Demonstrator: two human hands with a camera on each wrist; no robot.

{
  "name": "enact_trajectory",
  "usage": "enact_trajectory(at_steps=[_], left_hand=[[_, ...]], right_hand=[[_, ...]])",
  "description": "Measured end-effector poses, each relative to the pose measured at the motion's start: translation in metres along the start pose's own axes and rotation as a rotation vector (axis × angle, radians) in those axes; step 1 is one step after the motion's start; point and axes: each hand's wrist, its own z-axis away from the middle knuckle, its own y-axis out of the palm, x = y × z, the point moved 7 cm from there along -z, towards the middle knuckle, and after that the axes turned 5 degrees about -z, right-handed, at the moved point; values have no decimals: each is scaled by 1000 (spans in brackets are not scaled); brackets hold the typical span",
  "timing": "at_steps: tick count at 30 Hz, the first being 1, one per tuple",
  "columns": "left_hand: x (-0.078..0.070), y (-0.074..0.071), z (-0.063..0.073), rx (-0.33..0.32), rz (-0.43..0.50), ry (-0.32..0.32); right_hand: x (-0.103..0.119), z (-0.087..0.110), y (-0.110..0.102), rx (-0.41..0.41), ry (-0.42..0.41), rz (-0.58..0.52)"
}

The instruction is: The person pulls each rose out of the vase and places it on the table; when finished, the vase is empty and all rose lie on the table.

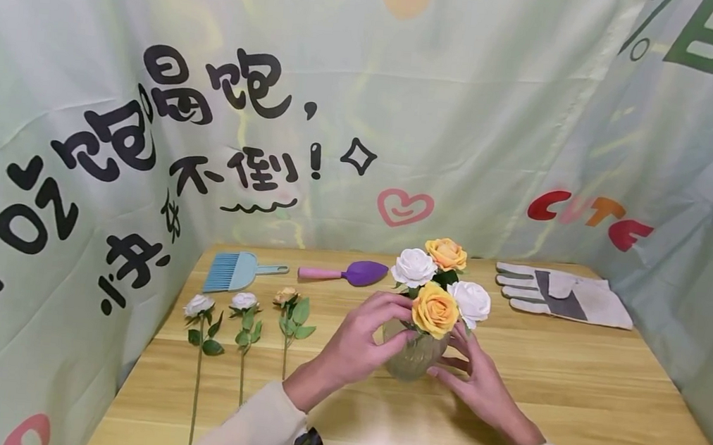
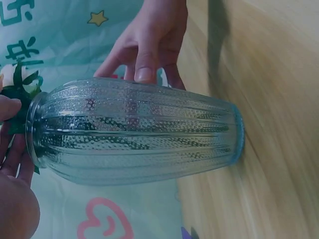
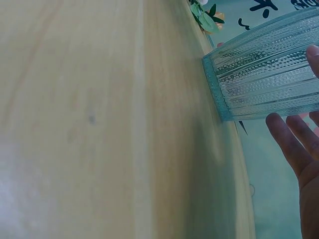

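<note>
A ribbed clear glass vase (image 1: pixel 411 361) stands upright on the wooden table with several roses in its mouth. Two are white, one (image 1: pixel 414 267) at the left and one (image 1: pixel 472 304) at the right; an orange rose (image 1: pixel 436 310) is in front, another (image 1: pixel 447 254) behind. My left hand (image 1: pixel 359 336) has its thumb and fingers around the green leaves (image 2: pixel 20 107) under the blooms, at the vase's rim. With thumb and fingers on opposite sides, my right hand (image 1: pixel 484 383) holds the vase body; some of its fingertips are hidden behind the glass.
At the left lie two white roses (image 1: pixel 199 305) (image 1: pixel 244 302) and an orange rose (image 1: pixel 286 296) on long stems. Behind them are a blue dustpan with brush (image 1: pixel 239 273) and a purple trowel (image 1: pixel 366 273). A work glove (image 1: pixel 566 295) lies at back right, before a printed curtain (image 1: pixel 483 156).
</note>
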Motion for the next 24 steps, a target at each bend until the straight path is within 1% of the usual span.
enact_trajectory(at_steps=[4, 9, 11, 18, 24], left_hand=[[-3, 7, -5, 38, -58, 8], [-3, 10, -7, 63, -95, 11], [-2, 9, -8, 56, -97, 8], [0, 4, -11, -7, -89, -5], [-2, 4, -13, -33, -134, 52]], right_hand=[[0, 0, 0, 0, -6, 8], [0, 1, 0, -1, 1, 19], [0, 1, 0, -5, 5, 14], [0, 0, 0, -4, -1, -5], [-1, 2, 0, -7, 20, -1]])
